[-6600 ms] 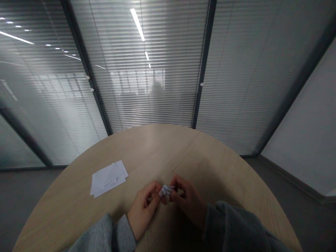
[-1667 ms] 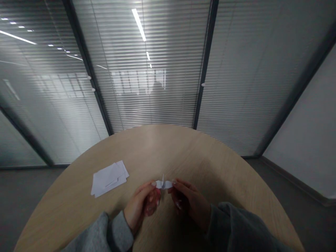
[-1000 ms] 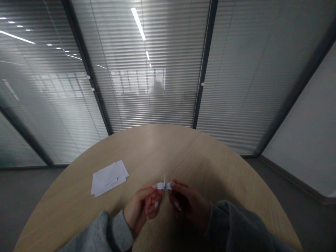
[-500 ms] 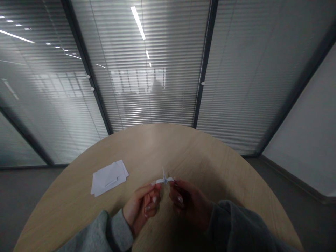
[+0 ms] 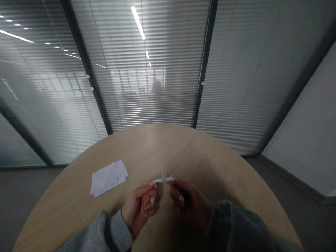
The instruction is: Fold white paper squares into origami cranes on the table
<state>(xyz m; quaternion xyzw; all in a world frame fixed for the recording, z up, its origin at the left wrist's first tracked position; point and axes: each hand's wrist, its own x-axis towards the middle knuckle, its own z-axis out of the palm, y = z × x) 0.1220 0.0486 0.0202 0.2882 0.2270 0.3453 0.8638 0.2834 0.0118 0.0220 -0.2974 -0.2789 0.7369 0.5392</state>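
A small white paper crane (image 5: 164,180) is held up between my two hands, its wings spread sideways and a thin point sticking up from the middle. My left hand (image 5: 143,205) pinches the tip of the left wing between thumb and fingers. On the other side, my right hand (image 5: 189,202) pinches the right wing's tip, with its remaining fingers curled in. Both wing ends are partly hidden by the fingertips.
Loose white paper sheets (image 5: 109,178) lie overlapping on the left of the round wooden table (image 5: 168,143). Beyond the table's far edge stands a glass partition with blinds (image 5: 154,108). A pale wall (image 5: 307,140) rises at the right.
My left hand has shifted slightly left, towards the wing's tip, and more of the left wing shows. My right hand has hardly moved.
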